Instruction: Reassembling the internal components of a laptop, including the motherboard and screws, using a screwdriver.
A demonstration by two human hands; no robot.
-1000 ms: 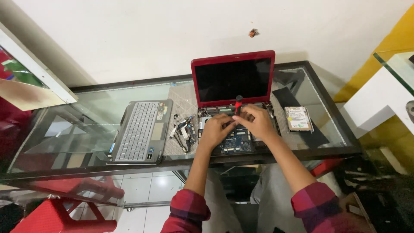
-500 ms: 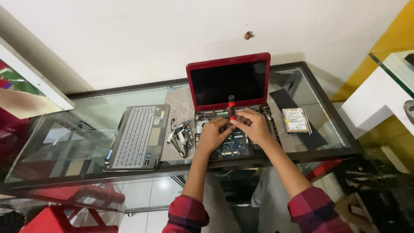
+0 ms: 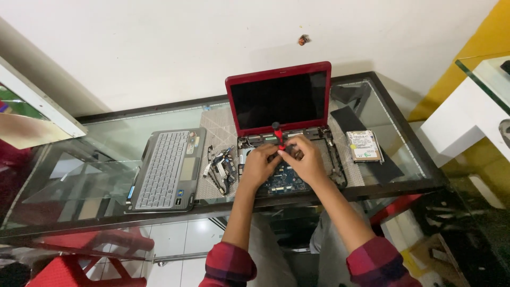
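A: What is seen at the left of the frame?

B: A detached grey keyboard panel [image 3: 166,171] is laid flat on the glass table [image 3: 79,159]. Just right of it, a small heap of loose cables and parts [image 3: 220,169] is gathered.

A: And at the centre?

B: An opened red laptop [image 3: 279,98] is stood with its screen upright and its base stripped, so that the blue circuit board [image 3: 281,183] is exposed. The left hand [image 3: 259,165] is curled over the base, fingers bent; what is pinched under them cannot be told. The right hand [image 3: 307,162] is closed around a screwdriver [image 3: 277,134] with a red shaft and black knob, held upright at the hinge edge of the base.

A: At the right?

B: A hard drive [image 3: 364,145] is set beside a black panel [image 3: 366,143].

A: What could go wrong?

B: The tip could be slipped off a screw if it is pressed at a tilt, and the board might be scratched. Small screws could be lost on the glass, since nothing is seen to catch them.
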